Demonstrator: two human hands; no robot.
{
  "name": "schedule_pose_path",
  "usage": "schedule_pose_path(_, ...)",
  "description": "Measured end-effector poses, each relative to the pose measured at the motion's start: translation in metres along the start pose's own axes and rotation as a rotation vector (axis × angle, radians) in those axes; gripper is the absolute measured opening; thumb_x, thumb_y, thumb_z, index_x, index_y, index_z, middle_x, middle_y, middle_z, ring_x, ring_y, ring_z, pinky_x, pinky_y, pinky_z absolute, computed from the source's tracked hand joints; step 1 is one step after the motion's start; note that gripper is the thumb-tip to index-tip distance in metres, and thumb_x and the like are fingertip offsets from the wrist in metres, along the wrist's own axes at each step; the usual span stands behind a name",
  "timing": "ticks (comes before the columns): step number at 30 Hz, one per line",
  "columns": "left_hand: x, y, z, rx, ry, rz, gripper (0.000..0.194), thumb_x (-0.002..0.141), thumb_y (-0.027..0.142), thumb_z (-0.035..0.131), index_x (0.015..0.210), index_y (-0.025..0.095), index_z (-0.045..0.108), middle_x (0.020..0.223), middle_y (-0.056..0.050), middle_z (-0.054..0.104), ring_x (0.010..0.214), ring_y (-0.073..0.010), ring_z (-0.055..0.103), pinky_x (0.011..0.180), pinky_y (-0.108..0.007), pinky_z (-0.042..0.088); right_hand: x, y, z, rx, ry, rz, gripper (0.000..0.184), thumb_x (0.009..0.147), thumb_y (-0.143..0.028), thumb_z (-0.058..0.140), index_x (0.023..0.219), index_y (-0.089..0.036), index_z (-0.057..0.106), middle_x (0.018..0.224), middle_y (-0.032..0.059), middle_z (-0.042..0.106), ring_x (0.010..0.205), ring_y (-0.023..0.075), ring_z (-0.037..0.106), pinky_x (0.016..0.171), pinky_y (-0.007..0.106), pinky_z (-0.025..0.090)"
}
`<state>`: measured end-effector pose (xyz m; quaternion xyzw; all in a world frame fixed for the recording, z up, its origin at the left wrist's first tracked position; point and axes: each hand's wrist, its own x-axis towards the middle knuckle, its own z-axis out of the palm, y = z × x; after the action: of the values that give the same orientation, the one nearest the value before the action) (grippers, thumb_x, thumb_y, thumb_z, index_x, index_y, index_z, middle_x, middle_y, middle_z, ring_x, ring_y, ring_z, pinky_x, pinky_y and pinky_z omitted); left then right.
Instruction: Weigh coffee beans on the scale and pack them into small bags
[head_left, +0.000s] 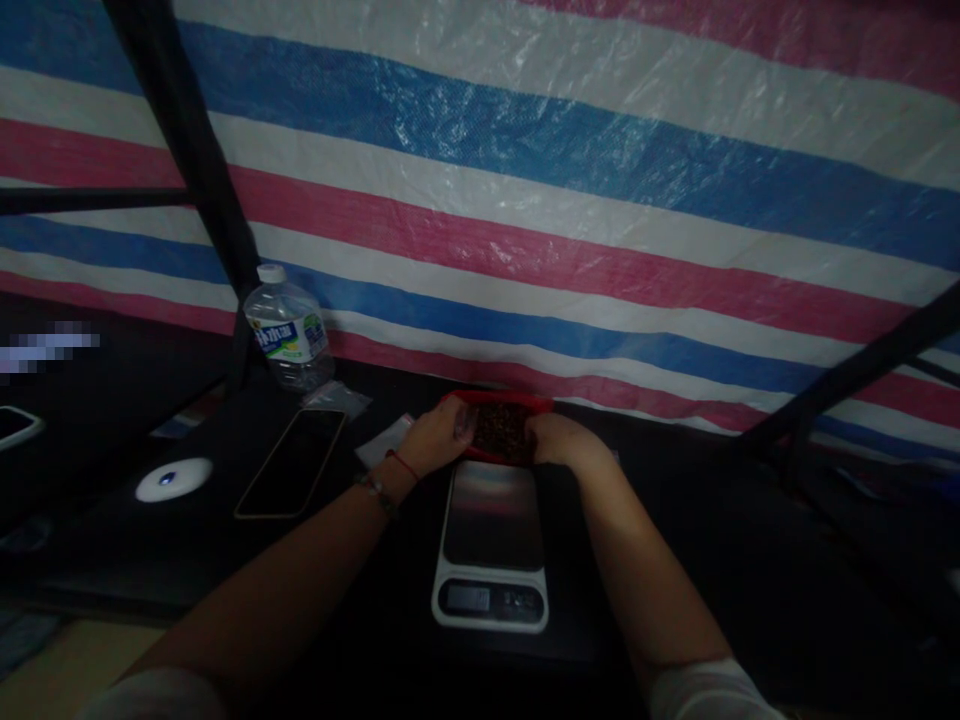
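A red tray [538, 402] filled with small dark brown pieces [501, 430] lies just behind a white kitchen scale [491, 600]. My left hand [439, 437] is at the tray's left end, closed on something small and translucent that looks like a clear plastic bag [466, 424]. At the right end, my right hand [564, 440] has its fingers curled down into the brown pieces. Its fingertips are hidden, so what they hold does not show. Nothing lies on the scale's dark plate; its display is lit but too blurred to read.
Left of the scale lie a phone [292, 465], a white oval device [174, 479] and a flat clear bag [386, 442]. A large plastic bottle [289, 330] stands behind them beside a black metal post [187, 140]. Striped sheeting [525, 190] forms the back wall.
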<state>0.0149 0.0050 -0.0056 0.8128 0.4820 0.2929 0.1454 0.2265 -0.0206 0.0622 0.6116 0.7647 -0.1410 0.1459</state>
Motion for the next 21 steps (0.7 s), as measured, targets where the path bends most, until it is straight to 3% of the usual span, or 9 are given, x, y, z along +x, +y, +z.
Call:
schedule_pose_path(6,0.003,-0.008,0.002,-0.005,0.125,0.008,0.020,0.084,0.031,0.056,0.099,0.018,0.055,0.093,-0.008,0.063,0.086,-0.0214,0.065,0.078,-0.032,0.051,0.008,0.001,0.011,-0.066,0.146,0.136,0.025,0.079,-0.008,0.056,0.096,-0.010,0.074,0.095,0.0224,0.071,0.094,0.0307,0.068,0.078,0.035,0.051)
schedule_pose_path(12,0.002,-0.010,-0.002,-0.050,0.302,-0.003,0.030,0.082,0.028,0.058,0.110,0.018,0.056,0.105,-0.009,0.063,0.096,-0.0216,0.064,0.086,-0.032,0.051,-0.014,0.001,-0.004,-0.083,0.349,0.195,0.028,0.085,-0.011,0.049,0.102,-0.010,0.071,0.099,0.0237,0.069,0.096,0.0318,0.066,0.082,0.041,0.049)
schedule_pose_path(17,0.001,-0.009,0.002,-0.048,0.188,0.022,0.039,0.082,0.034,0.061,0.116,0.018,0.054,0.110,-0.008,0.064,0.100,-0.0231,0.064,0.088,-0.033,0.051,-0.018,-0.004,-0.006,-0.029,0.230,0.080,0.026,0.083,-0.012,0.050,0.093,-0.012,0.074,0.090,0.0172,0.072,0.086,0.0249,0.067,0.081,0.032,0.047)
schedule_pose_path(21,0.001,-0.009,0.010,-0.031,0.061,0.072,0.045,0.077,0.037,0.068,0.116,0.020,0.056,0.112,-0.008,0.065,0.104,-0.0249,0.063,0.089,-0.035,0.050,0.002,-0.012,0.003,0.055,0.320,-0.122,0.027,0.087,-0.017,0.050,0.102,-0.015,0.072,0.103,0.0132,0.070,0.099,0.0222,0.063,0.090,0.029,0.043)
